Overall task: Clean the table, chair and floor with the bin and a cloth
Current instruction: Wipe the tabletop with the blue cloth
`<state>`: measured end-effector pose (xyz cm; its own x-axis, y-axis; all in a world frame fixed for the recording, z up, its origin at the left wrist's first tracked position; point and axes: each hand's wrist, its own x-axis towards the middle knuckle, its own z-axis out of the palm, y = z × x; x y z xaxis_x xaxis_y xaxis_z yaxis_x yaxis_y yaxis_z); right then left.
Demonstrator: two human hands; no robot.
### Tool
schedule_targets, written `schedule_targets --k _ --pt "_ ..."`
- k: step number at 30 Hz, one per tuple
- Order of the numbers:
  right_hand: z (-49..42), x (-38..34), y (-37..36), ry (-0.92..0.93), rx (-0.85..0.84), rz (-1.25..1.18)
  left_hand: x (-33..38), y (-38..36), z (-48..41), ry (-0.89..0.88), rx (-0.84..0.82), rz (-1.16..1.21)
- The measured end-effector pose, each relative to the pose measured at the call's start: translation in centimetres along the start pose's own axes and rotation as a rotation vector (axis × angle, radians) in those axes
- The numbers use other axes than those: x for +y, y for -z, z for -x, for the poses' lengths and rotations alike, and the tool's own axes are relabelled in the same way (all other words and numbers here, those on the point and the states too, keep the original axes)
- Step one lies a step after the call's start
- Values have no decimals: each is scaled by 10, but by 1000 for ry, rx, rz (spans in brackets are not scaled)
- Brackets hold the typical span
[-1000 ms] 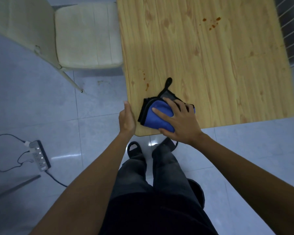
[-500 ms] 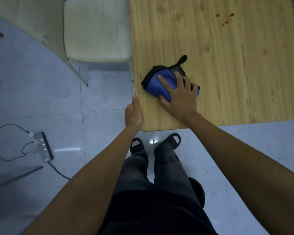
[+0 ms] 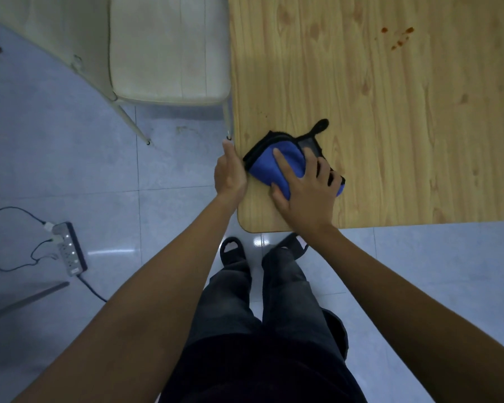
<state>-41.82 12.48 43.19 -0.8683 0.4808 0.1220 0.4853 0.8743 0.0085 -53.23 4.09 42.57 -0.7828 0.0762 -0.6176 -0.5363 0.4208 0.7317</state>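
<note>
**Cloth pressed flat at the worktop's near left corner**

The pale blue tiled floor (image 3: 70, 175) fills the left side and the bottom of the head view. The wooden worktop (image 3: 390, 141) takes up the upper right, its rounded near corner just in front of the person's feet. A cream padded chair (image 3: 166, 53) stands at the worktop's left edge, its seat touching or nearly touching that edge.

The folded blue cloth (image 3: 264, 170), trimmed in black with a black loop pointing away, lies on the worktop near the left edge, close to the near corner. The right hand (image 3: 309, 196) lies flat on top of it, fingers spread and straight, pressing it down. The left hand (image 3: 230, 173) is held edge-on along the worktop's left edge, fingers straight and together, just beside the cloth.

A power strip (image 3: 69, 248) with its cable lies on the floor at left. Small red stains (image 3: 397, 39) dot the far part of the worktop, well apart from the cloth, and a faint smudge (image 3: 184, 130) marks the floor beneath the chair.
</note>
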Motion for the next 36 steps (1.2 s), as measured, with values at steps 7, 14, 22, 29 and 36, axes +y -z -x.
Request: schedule_targets --k 7,14,22,29,36 --pt "-72 -16 -7 -53 -60 -57 4 -6 -10 -92 46 -115" --pt "-136 -32 -11 15 -161 -56 -1 -10 -12 -136 112 -203" --pt "-108 -15 -9 183 -156 -53 -1 -9 -7 -112 130 -179" --pt "-53 46 -2 251 -88 -39 3 -7 -4 -138 119 -201" --pt "-40 64 5 -266 -155 -33 2 -7 -5 -118 106 -236"
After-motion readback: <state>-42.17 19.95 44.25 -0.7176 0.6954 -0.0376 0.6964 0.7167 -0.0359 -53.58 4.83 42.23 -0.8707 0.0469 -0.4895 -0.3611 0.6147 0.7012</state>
